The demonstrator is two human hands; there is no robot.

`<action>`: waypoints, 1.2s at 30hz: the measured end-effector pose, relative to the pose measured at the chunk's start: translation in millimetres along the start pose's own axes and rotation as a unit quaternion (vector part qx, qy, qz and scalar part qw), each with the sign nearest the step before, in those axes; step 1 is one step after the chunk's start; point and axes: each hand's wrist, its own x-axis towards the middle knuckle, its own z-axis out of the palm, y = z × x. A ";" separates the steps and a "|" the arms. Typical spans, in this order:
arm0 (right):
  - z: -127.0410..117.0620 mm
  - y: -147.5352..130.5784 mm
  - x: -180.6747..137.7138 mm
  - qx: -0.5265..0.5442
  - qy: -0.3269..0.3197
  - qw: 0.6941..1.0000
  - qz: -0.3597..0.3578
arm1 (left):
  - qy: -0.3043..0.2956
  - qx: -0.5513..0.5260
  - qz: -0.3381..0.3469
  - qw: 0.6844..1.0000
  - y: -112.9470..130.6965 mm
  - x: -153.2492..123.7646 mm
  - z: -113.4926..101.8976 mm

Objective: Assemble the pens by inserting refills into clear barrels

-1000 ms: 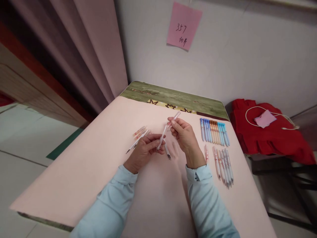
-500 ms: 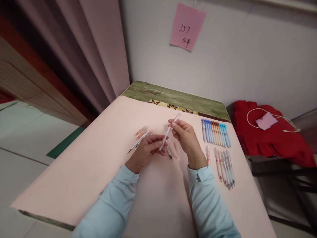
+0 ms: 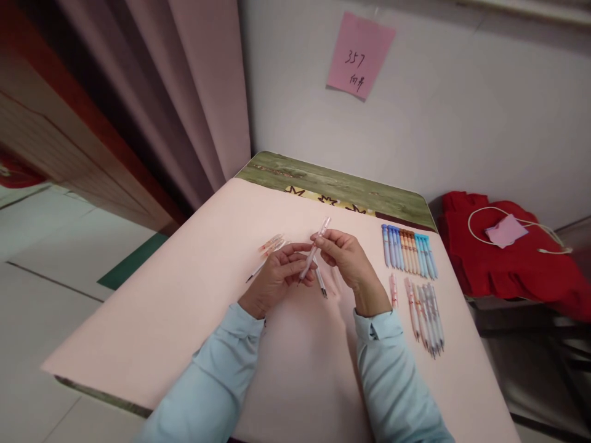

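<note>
A slim pale pen (image 3: pixel 311 258) with a clear upper end slants between my hands above the table. My left hand (image 3: pixel 282 271) pinches its lower part near the tip. My right hand (image 3: pixel 342 251) is closed on the upper part with thumb and fingertips. Just beyond and below my hands, white pen refills (image 3: pixel 322 282) with dark tips lie on the cloth. Behind my left hand are some clear pen parts with orange-red marks (image 3: pixel 271 243), partly covered by that hand.
A row of blue, brown and turquoise pens (image 3: pixel 409 252) lies at the right. Nearer me are several pale pens (image 3: pixel 427 320) and one pinkish pen piece (image 3: pixel 393 290). A pink cloth (image 3: pixel 184 320) covers the table. Beside it, red fabric (image 3: pixel 521 277) carries a white cable (image 3: pixel 549 231).
The pen's upper part has moved down toward the lower part, and my hands are closer together. The pen looks shorter. The whole view has shifted slightly.
</note>
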 end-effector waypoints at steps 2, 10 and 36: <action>0.7 -0.8 -1.1 0.004 -0.007 1.000 0.001 | -0.006 -0.020 -0.019 1.000 1.9 -1.7 0.8; 4.5 1.7 1.0 0.007 0.004 1.000 0.001 | -0.004 -0.055 -0.023 0.998 2.0 -2.1 7.6; 8.3 8.3 -0.5 0.060 -0.094 0.993 0.036 | 0.048 -0.060 0.001 0.997 3.5 -0.4 9.0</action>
